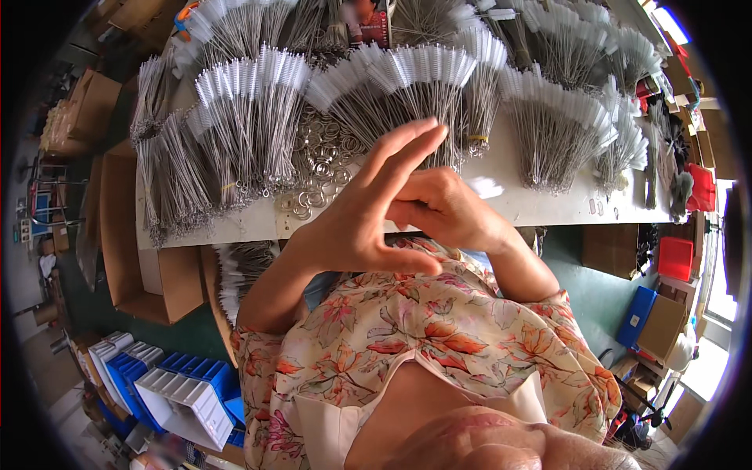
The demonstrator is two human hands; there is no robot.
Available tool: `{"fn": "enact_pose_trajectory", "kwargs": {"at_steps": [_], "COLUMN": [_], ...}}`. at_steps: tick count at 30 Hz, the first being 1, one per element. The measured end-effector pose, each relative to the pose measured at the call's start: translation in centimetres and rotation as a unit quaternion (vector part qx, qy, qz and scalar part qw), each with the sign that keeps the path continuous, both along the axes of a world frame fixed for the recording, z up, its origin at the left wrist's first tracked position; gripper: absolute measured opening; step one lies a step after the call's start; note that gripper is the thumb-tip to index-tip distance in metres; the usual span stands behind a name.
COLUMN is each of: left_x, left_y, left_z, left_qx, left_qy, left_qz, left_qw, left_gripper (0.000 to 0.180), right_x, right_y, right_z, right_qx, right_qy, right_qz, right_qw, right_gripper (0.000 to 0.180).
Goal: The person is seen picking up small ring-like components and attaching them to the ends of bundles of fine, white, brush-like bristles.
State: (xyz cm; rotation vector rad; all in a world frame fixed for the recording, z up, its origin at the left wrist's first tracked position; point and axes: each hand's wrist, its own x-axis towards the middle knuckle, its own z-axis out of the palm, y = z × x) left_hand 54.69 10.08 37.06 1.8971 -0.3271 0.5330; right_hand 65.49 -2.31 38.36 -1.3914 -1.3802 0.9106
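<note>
My left hand [364, 215] is raised over the near edge of the white table [540, 205], palm turned right, fingers straight and apart, thumb pointing right. My right hand [448, 207] is curled with its fingertips pressed against the left palm; nothing shows between its fingers. Just beyond the hands lies a pile of small metal rings [317, 168]. Fanned bundles of thin wire brushes with white bristle tips [251, 117] cover most of the table behind them.
Open cardboard boxes [125, 235] stand left of the table, one holding more brushes [243, 270]. Blue and white plastic bins [184, 392] sit on the floor at lower left. A red box [675, 258] and a blue box [636, 313] are at the right.
</note>
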Motion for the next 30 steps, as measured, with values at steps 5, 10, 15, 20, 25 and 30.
{"fn": "enact_pose_trajectory", "kwargs": {"at_steps": [5,10,15,20,25,30], "left_x": [-2.2,-2.3,-4.4,-7.5,-6.6,-6.4], "left_y": [1.8,-0.3,0.8,2.7,2.4,1.4], "left_z": [-0.4,-1.6,-4.7,-10.0,-12.3,-9.1], "left_qx": [0.077,0.106,0.009,0.119,0.198,-0.021], "left_qy": [-0.004,-0.076,0.118,0.247,0.220,0.230], "left_qz": [0.091,0.106,0.260,0.418,0.401,0.346], "left_qw": [0.993,0.986,0.958,0.866,0.867,0.909], "left_gripper": [0.034,0.017,0.017,0.019,0.015,0.007], "right_x": [1.2,2.1,5.7,8.1,1.6,-1.9], "right_y": [-1.0,-1.7,-6.8,-11.3,-6.3,-0.6], "right_z": [-0.5,-1.7,-5.8,-9.6,-11.2,-9.4], "right_qx": [-0.085,-0.227,-0.146,-0.327,-0.126,0.009], "right_qy": [0.133,0.318,-0.286,-0.498,-0.227,-0.293], "right_qz": [0.022,0.103,-0.038,-0.177,-0.141,-0.107], "right_qw": [0.987,0.915,0.946,0.784,0.955,0.950], "right_gripper": [0.017,0.018,0.013,0.012,0.007,0.003]}}
